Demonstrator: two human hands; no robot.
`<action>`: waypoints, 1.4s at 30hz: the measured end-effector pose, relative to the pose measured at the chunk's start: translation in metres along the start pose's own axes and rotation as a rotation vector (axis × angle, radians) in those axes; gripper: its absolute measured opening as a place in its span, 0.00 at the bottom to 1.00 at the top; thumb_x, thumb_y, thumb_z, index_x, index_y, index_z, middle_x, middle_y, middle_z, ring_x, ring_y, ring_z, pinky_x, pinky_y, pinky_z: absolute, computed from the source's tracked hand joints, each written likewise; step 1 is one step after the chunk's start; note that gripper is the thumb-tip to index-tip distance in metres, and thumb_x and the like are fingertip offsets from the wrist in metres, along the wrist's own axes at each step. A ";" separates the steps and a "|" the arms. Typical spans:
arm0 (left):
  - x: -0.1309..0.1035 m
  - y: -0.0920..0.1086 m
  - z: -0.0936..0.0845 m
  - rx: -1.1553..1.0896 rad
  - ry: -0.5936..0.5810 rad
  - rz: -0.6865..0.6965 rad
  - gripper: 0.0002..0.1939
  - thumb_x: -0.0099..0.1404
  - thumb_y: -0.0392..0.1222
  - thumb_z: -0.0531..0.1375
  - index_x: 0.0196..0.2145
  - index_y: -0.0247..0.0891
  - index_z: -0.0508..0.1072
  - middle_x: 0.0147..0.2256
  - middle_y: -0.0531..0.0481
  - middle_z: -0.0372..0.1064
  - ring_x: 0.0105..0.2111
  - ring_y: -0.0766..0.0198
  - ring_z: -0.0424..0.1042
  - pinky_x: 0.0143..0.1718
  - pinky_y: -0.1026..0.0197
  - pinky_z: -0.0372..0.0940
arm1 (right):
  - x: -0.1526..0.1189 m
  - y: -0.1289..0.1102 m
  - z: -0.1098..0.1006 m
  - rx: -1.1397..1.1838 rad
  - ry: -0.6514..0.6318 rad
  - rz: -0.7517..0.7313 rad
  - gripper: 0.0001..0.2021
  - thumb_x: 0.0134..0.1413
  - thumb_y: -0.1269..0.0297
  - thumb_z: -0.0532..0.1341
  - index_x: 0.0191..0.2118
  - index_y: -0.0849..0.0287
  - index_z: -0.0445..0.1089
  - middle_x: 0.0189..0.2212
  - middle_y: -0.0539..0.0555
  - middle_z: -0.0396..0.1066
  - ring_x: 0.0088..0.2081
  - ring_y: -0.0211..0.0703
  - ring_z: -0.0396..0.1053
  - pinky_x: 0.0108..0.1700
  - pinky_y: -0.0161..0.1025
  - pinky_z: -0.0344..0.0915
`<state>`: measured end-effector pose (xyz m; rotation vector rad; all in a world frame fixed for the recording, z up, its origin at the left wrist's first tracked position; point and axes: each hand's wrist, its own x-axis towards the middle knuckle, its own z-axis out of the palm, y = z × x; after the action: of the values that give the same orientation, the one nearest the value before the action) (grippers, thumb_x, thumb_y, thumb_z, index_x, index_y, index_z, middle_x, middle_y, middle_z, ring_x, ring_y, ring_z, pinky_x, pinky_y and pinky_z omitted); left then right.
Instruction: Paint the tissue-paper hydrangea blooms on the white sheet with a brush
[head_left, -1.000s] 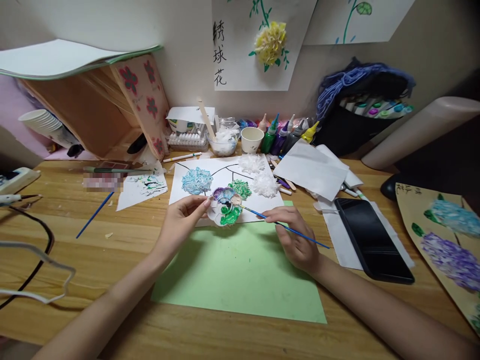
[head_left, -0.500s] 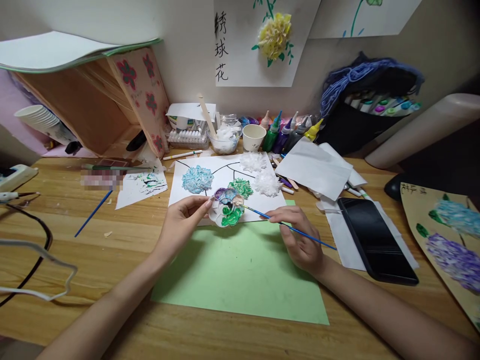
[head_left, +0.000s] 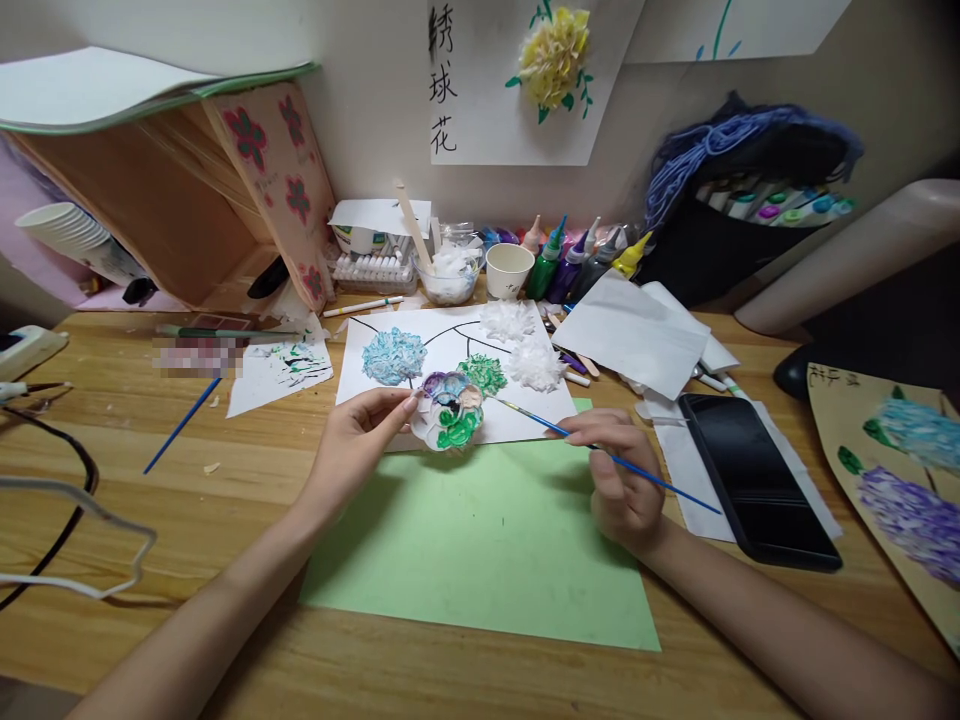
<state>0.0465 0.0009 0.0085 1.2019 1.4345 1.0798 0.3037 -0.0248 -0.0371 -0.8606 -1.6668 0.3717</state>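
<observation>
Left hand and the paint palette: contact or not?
Touching. The head view shows the left hand pinching the paint palette at its left edge in the picture, the thumb against the rim with no gap visible.

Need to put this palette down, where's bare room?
Bare: the green sheet in front of the white artwork; the desk between the left forearm and white cable. Crowded: back, around bowl, paper cup and bottles; right, around the phone.

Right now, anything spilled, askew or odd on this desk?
No spill stands out. Mildly untidy at left: a paper scrap is smeared green and black, and a crumb lies loose on the desk. A pixelated patch beside the scrap hides what's there.
</observation>
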 end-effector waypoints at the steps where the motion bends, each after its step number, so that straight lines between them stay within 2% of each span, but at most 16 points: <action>1: 0.001 0.000 -0.003 0.005 0.016 -0.002 0.15 0.52 0.51 0.67 0.33 0.37 0.79 0.33 0.48 0.77 0.34 0.62 0.75 0.37 0.63 0.71 | 0.000 0.001 0.000 0.007 0.049 0.008 0.08 0.59 0.68 0.50 0.39 0.54 0.66 0.32 0.54 0.71 0.36 0.47 0.67 0.40 0.47 0.62; 3: 0.003 0.001 -0.010 0.007 0.065 -0.010 0.17 0.51 0.52 0.67 0.34 0.38 0.79 0.34 0.48 0.77 0.35 0.61 0.75 0.38 0.62 0.71 | 0.000 0.003 0.001 0.004 0.078 0.055 0.08 0.60 0.67 0.50 0.36 0.54 0.66 0.30 0.53 0.70 0.34 0.46 0.67 0.39 0.47 0.61; 6: 0.008 -0.001 -0.021 -0.008 0.156 -0.022 0.19 0.49 0.53 0.68 0.35 0.38 0.79 0.34 0.49 0.77 0.34 0.62 0.75 0.40 0.61 0.71 | 0.001 0.005 0.002 -0.027 -0.033 0.138 0.09 0.60 0.68 0.49 0.33 0.55 0.65 0.28 0.53 0.68 0.34 0.45 0.65 0.38 0.45 0.60; 9: 0.013 -0.006 -0.029 -0.028 0.197 -0.027 0.20 0.48 0.54 0.68 0.35 0.38 0.78 0.34 0.49 0.76 0.33 0.63 0.74 0.40 0.63 0.71 | 0.003 0.005 0.002 -0.057 -0.120 0.159 0.09 0.60 0.68 0.49 0.33 0.55 0.65 0.29 0.53 0.68 0.34 0.45 0.65 0.38 0.44 0.60; 13: 0.014 -0.011 -0.031 -0.042 0.181 -0.032 0.19 0.47 0.53 0.69 0.35 0.39 0.78 0.33 0.50 0.76 0.33 0.64 0.74 0.39 0.64 0.71 | 0.005 0.002 0.002 -0.083 -0.175 0.158 0.08 0.60 0.69 0.50 0.34 0.55 0.65 0.30 0.52 0.69 0.35 0.44 0.65 0.39 0.43 0.61; 22: 0.012 -0.008 -0.026 -0.030 0.165 -0.041 0.19 0.48 0.53 0.69 0.35 0.39 0.78 0.34 0.49 0.76 0.34 0.62 0.74 0.39 0.63 0.71 | 0.007 0.002 0.003 -0.111 -0.220 0.148 0.07 0.59 0.71 0.51 0.35 0.54 0.65 0.30 0.52 0.70 0.36 0.44 0.65 0.39 0.42 0.62; 28: 0.011 -0.007 -0.026 -0.021 0.179 -0.041 0.20 0.47 0.54 0.69 0.34 0.38 0.78 0.33 0.49 0.76 0.34 0.62 0.75 0.40 0.62 0.71 | 0.006 0.001 0.002 -0.084 -0.192 0.143 0.08 0.59 0.70 0.51 0.34 0.55 0.65 0.30 0.52 0.70 0.35 0.44 0.65 0.39 0.43 0.62; 32: 0.011 -0.007 -0.026 -0.025 0.167 -0.038 0.19 0.48 0.54 0.68 0.35 0.39 0.79 0.34 0.49 0.76 0.35 0.62 0.75 0.41 0.62 0.71 | 0.007 0.001 0.003 -0.100 -0.238 0.139 0.08 0.59 0.71 0.51 0.34 0.54 0.65 0.30 0.52 0.69 0.35 0.44 0.65 0.39 0.43 0.62; 36: 0.012 -0.008 -0.027 -0.037 0.164 -0.033 0.18 0.48 0.53 0.69 0.34 0.39 0.79 0.33 0.49 0.76 0.33 0.63 0.74 0.40 0.63 0.71 | 0.007 0.001 0.002 -0.076 -0.206 0.136 0.08 0.59 0.71 0.50 0.34 0.55 0.65 0.30 0.52 0.69 0.35 0.43 0.65 0.39 0.43 0.62; 42: 0.013 -0.010 -0.027 -0.040 0.172 -0.037 0.19 0.48 0.53 0.69 0.34 0.39 0.79 0.33 0.49 0.76 0.34 0.63 0.74 0.40 0.62 0.71 | 0.007 0.001 0.002 -0.074 -0.228 0.124 0.08 0.59 0.71 0.50 0.34 0.55 0.65 0.29 0.52 0.69 0.35 0.43 0.65 0.38 0.43 0.63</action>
<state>0.0175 0.0107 0.0021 1.0712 1.5522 1.2037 0.3012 -0.0190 -0.0333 -1.0096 -1.8511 0.5116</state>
